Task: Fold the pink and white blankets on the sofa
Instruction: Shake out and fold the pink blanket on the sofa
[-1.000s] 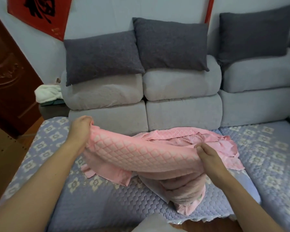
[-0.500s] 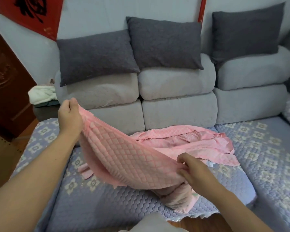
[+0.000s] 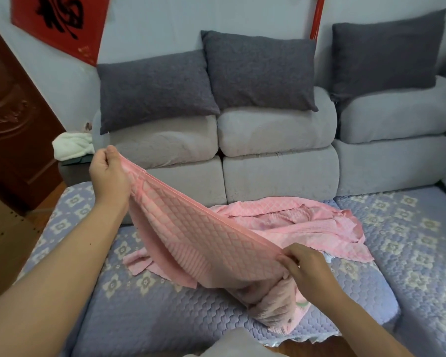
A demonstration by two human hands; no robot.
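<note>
Stretching one edge of the pink blanket (image 3: 206,240) taut between both hands. Left hand (image 3: 108,176) up at ~10 o'clock of frame, fingers curled w/ thumb pinching the edge corner, lifted above the sofa (image 3: 281,176) seat. Right hand (image 3: 303,264) lower, ~5 o'clock from the left, fingers pinching the same hem close to the seat cover (image 3: 144,305). Edge runs as a straight diagonal line between them, upper-left to lower-right.

Rest of pink blanket: not tidy. Big crumpled portion lies on the seat at ~1 o'clock of right hand, reaching toward the backrest; a loose flap trails on the cover at ~9 o'clock of right hand; fluffy bunched mass hangs below right hand near the seat's front edge.

White blanket (image 3: 72,148): looks like the white bundle off the sofa's left end, ~9 o'clock of frame, on a dark side table (image 3: 74,163). Can't tell if folded; looks heaped. Untouched, well apart from both hands.

Progress, my read: early. Pink one only at find-the-edge/straighten stage, no clean fold visible yet. Left to do: spread or halve pink, fold down, then whole white blanket. Approx. well under halfway.

Bkgd: three dark grey cushions (image 3: 258,73) along backrest.
</note>
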